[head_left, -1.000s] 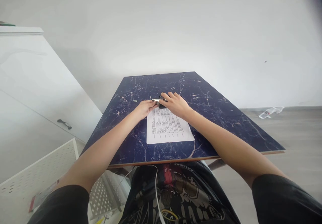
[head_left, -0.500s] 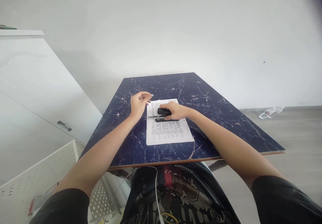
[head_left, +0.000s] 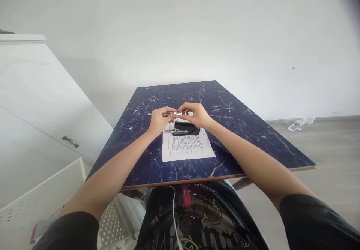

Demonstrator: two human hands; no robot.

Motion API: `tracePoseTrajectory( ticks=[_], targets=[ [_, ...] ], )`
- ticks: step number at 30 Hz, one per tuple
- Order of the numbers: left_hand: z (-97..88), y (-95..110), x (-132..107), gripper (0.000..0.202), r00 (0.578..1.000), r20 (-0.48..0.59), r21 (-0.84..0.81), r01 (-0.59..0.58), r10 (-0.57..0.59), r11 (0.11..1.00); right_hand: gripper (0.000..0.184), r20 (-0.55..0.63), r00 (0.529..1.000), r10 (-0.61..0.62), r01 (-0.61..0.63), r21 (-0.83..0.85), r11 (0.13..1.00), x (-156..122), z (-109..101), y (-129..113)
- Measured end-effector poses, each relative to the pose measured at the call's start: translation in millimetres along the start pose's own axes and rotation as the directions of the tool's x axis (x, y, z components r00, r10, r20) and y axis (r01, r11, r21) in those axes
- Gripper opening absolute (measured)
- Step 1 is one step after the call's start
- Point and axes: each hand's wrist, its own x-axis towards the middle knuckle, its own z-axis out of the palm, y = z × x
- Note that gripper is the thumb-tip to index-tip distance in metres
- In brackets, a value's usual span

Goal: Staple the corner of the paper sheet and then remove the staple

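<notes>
My left hand [head_left: 161, 122] and my right hand [head_left: 197, 115] meet above the far part of the printed sheets [head_left: 187, 150]. Both have their thumbs and fingers pinched together around something small, too tiny to make out. Just below the fingers, a black stapler [head_left: 187, 130] lies on the paper, neither hand gripping it. From its left end sticks a thin metal part, pointing toward my left wrist. A small pale piece [head_left: 149, 114] lies on the table beyond my left hand.
The dark blue marble-patterned table [head_left: 180, 92] stands against a white wall. To the left are a white cabinet [head_left: 47, 92] and a perforated white panel [head_left: 64, 182]. A white cable [head_left: 174, 216] hangs over my lap. A clear plastic object [head_left: 300, 124] lies on the floor at right.
My right hand has let go of the stapler and moved up and slightly left to my left fingertips. My left hand has shifted right and slightly nearer. The stapler stays on the sheets.
</notes>
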Motion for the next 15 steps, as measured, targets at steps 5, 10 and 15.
tracePoseTrajectory(
  ticks=[5, 10, 15],
  targets=[
    [-31.5, -8, 18, 0.024, 0.994, -0.108, 0.035, 0.020, -0.017, 0.999, 0.021, -0.099, 0.995, 0.033, -0.049, -0.167, 0.985, 3, -13, 23],
    [-102.3, -47, 43, 0.012, 0.990, -0.144, 0.530, 0.091, -0.016, 0.843, 0.015, -0.262, 0.935, 0.240, -0.337, -0.437, 0.834, -10, -61, 93],
    [-125.2, -73, 48, 0.027, 0.991, 0.036, 0.631, 0.078, -0.130, 0.772, 0.017, -0.438, 0.793, 0.424, -0.608, -0.537, 0.584, -35, -103, 148]
  ],
)
